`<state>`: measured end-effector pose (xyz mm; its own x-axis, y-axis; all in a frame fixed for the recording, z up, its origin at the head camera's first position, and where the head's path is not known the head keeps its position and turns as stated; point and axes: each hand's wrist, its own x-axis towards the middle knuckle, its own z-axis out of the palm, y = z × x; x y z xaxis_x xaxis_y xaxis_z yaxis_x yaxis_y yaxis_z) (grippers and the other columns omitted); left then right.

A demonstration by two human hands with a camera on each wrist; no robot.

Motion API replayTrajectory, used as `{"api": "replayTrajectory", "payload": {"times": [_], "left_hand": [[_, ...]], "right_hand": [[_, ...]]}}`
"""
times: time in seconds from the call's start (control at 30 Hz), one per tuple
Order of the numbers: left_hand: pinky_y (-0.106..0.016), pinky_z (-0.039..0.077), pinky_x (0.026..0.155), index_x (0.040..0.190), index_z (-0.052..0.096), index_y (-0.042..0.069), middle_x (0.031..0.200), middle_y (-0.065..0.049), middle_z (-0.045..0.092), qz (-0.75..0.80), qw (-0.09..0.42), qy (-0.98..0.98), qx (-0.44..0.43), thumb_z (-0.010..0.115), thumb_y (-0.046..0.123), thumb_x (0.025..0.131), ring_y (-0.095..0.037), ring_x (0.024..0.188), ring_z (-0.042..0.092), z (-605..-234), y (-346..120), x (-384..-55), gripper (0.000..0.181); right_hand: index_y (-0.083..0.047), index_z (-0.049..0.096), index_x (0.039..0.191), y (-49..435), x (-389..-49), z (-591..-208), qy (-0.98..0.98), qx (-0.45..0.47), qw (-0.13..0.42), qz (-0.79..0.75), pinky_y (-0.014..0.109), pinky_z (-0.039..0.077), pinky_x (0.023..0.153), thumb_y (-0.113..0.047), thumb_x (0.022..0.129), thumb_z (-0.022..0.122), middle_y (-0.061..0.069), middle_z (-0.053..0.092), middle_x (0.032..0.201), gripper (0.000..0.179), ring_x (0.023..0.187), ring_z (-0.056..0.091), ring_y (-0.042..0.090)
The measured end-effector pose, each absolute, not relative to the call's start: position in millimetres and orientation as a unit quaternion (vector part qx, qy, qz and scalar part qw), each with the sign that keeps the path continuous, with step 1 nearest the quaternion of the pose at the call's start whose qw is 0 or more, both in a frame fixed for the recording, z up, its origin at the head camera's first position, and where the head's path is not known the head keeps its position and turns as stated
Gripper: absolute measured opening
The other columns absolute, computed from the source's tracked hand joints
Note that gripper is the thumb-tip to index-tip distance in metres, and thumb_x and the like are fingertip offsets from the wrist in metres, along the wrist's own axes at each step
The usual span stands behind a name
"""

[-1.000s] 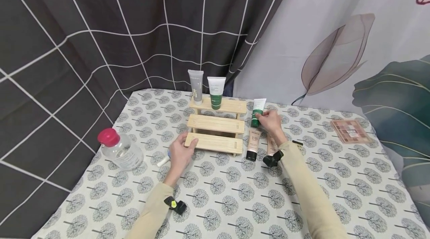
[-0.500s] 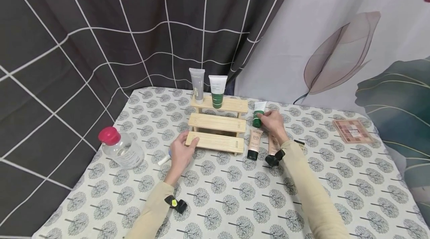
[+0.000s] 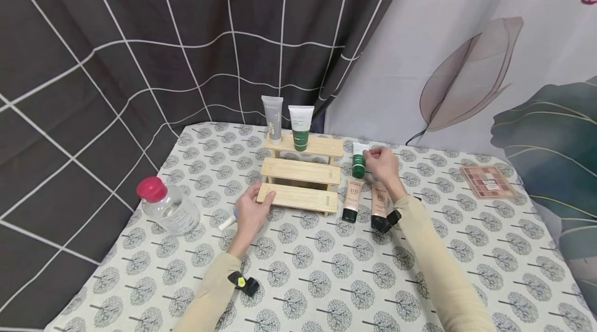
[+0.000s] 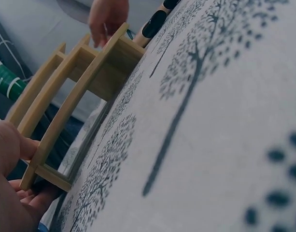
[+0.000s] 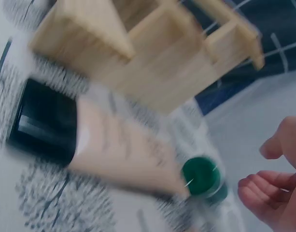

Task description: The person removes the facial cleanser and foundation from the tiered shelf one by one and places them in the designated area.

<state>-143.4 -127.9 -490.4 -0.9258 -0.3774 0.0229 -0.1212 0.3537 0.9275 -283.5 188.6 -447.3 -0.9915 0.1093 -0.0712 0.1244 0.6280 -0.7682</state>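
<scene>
My left hand (image 3: pixel 251 209) grips the left end of the lowest step of a three-tier wooden stand (image 3: pixel 298 197), thumb on top and fingers beneath in the left wrist view. To the right of the stand, a white-and-green tube (image 3: pixel 358 161) lies on the tablecloth, its green cap toward me. Close by its right side is my right hand (image 3: pixel 383 165); the right wrist view shows thumb and fingers parted, away from the tube. Nearer me lie two beige BB cream tubes with black caps, the left one (image 3: pixel 352 199) and the right one (image 3: pixel 380 202).
On the top step stand a grey tube (image 3: pixel 273 119) and a larger white-and-green tube (image 3: pixel 301 127). A clear bottle with a red cap (image 3: pixel 170 210) is at the left. A white stick-like item (image 3: pixel 227 222) lies beside my left hand. An eyeshadow palette (image 3: pixel 488 183) lies far right.
The small white-and-green tube has come down flat onto the cloth, and my right hand has let go of it and shifted right. My left hand keeps its grip on the stand.
</scene>
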Motion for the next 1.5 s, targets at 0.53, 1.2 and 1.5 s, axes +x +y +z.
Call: {"api": "replayTrajectory", "payload": {"times": [0.53,1.2,1.5], "left_hand": [[-0.039,0.059,0.098,0.139,0.054,-0.003,0.132,-0.026,0.065,-0.546,0.110,-0.816,0.155,0.077,0.019,0.090,-0.037,0.121,0.066,-492.3,-130.4,-144.4,0.058],[-0.040,0.058,0.101,0.138,0.056,-0.002,0.134,-0.026,0.063,-0.549,0.102,-0.813,0.166,0.077,0.018,0.090,-0.039,0.124,0.064,-489.2,-129.6,-142.8,0.056],[-0.039,0.057,0.102,0.139,0.055,-0.001,0.136,-0.026,0.062,-0.560,0.097,-0.805,0.172,0.077,0.017,0.090,-0.038,0.126,0.063,-488.9,-127.7,-143.7,0.056]], "right_hand": [[0.000,0.061,0.130,159.7,-265.4,-374.6,0.854,-0.006,-0.088,-0.513,0.027,0.055,0.092,-0.020,0.099,0.061,0.018,0.069,0.124,0.037,0.107,0.064,0.025],[0.009,0.053,0.135,86.2,-249.9,-367.0,0.770,-0.140,-0.014,-0.622,0.036,0.054,0.108,-0.005,0.090,0.073,0.026,0.062,0.133,0.050,0.124,0.062,0.038],[0.008,0.051,0.138,65.2,-257.0,-381.4,0.737,-0.124,0.030,-0.664,0.033,0.052,0.111,-0.002,0.089,0.075,0.026,0.060,0.137,0.055,0.128,0.060,0.035]]}}
